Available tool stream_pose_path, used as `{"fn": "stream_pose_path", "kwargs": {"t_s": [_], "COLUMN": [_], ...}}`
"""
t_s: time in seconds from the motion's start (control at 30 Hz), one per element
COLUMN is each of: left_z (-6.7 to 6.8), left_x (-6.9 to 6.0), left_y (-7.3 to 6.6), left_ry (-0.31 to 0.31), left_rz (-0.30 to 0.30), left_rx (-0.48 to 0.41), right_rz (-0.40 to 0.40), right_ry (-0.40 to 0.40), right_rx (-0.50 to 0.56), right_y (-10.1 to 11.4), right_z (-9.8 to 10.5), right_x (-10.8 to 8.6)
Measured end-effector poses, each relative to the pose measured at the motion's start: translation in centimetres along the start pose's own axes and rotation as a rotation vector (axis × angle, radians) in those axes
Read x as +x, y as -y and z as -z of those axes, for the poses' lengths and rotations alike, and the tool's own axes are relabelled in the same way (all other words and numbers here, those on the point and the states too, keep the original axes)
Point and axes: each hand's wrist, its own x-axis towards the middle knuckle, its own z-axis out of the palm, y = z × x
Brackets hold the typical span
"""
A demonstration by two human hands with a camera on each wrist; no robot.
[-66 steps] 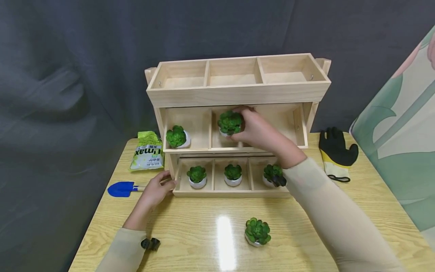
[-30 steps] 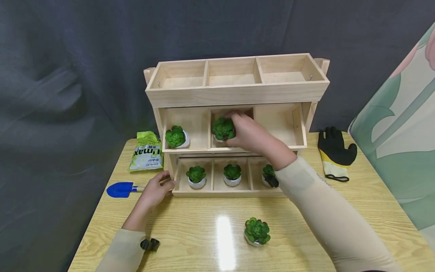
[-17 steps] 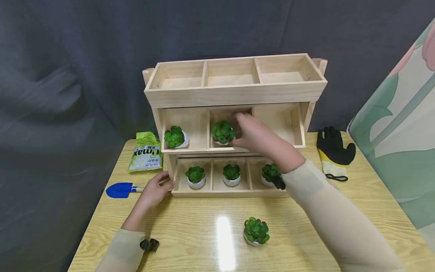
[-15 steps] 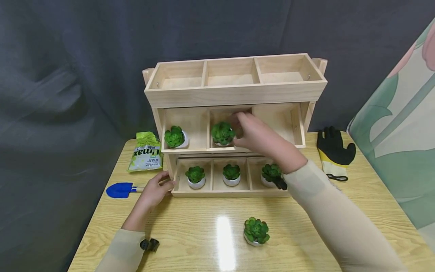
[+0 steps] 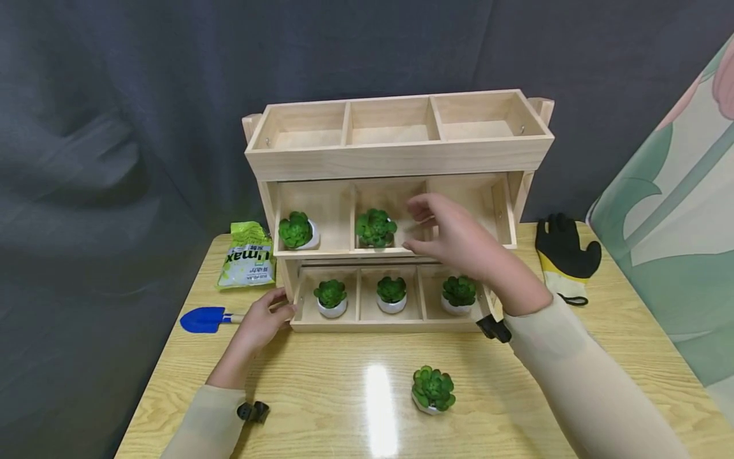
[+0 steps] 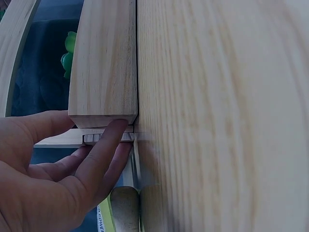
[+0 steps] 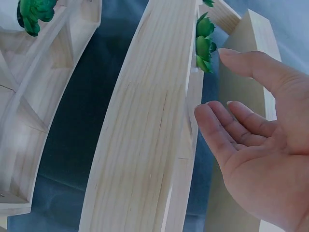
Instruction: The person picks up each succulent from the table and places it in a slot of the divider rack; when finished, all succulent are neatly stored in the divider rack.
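A three-tier wooden plant shelf (image 5: 401, 160) stands at the table's back. At its lower left corner, my left hand (image 5: 265, 322) holds the end of the bottom tray; in the left wrist view its thumb and index finger touch the wood's edges. My right hand (image 5: 453, 233) is in front of the middle tier, fingers apart and bent, with nothing between them. Just left of it, a potted succulent (image 5: 375, 227) sits in the middle compartment, its pot mostly hidden by leaves. Another succulent (image 5: 295, 230) leans in that tier's left compartment, its white pot tilted.
Three potted succulents, one of them the middle plant (image 5: 392, 291), stand in the bottom tier. Another succulent (image 5: 433, 389) is on the table in front. A blue shovel (image 5: 204, 319) and a fertilizer bag (image 5: 248, 256) lie left, a work glove (image 5: 564, 255) right.
My right hand carried the succulent left into the middle compartment, let go of it, and drew back to the right. My left hand has stayed at the shelf corner.
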Motion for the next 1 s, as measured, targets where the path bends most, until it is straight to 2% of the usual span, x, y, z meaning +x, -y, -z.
{"fn": "stream_pose_path", "kwargs": {"t_s": [0.13, 0.4, 0.53, 1.0], "left_z": [0.0, 0.1, 0.1, 0.0], "left_x": [0.0, 0.3, 0.3, 0.1], "left_y": [0.0, 0.2, 0.1, 0.0], "left_ry": [0.0, 0.001, -0.001, 0.001], "left_rz": [-0.006, 0.017, 0.023, 0.027], "left_rx": [0.0, 0.001, 0.002, -0.004], "right_rz": [-0.016, 0.022, 0.012, 0.031], "right_ry": [-0.004, -0.024, -0.031, -0.054], "right_rx": [0.009, 0.019, 0.009, -0.031], "right_y": [-0.1, -0.7, -0.7, -2.4], "right_z": [0.1, -0.2, -0.5, -3.6], "right_x": [-1.3, -3.9, -5.6, -10.7]}}
